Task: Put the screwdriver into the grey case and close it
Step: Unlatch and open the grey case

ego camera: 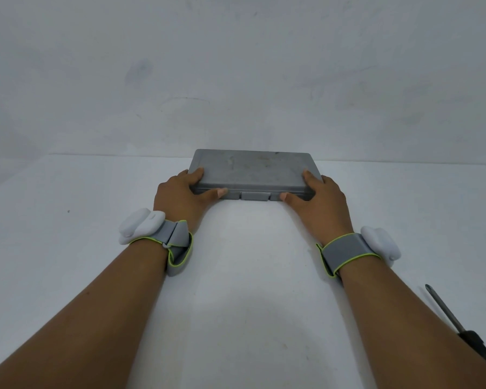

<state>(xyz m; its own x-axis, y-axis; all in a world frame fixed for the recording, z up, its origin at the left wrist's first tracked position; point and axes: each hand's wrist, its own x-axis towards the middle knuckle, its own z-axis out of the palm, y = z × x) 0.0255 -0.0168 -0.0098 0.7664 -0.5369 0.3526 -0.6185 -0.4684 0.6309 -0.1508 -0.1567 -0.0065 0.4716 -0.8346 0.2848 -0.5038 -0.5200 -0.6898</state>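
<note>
The grey case (pixel 253 169) lies flat and closed on the white table, near the far edge by the wall. My left hand (pixel 181 196) grips its front left corner, fingers over the lid and thumb on the front edge. My right hand (pixel 319 199) holds the front right corner the same way, thumb against the front by the latches (pixel 251 195). The screwdriver (pixel 446 313), with a metal shaft and black handle, lies on the table at the lower right, partly hidden by my right forearm.
The white table (pixel 244 276) meets a pale wall (pixel 236 80) just behind the case. Grey wristbands with white sensor pods sit on both wrists.
</note>
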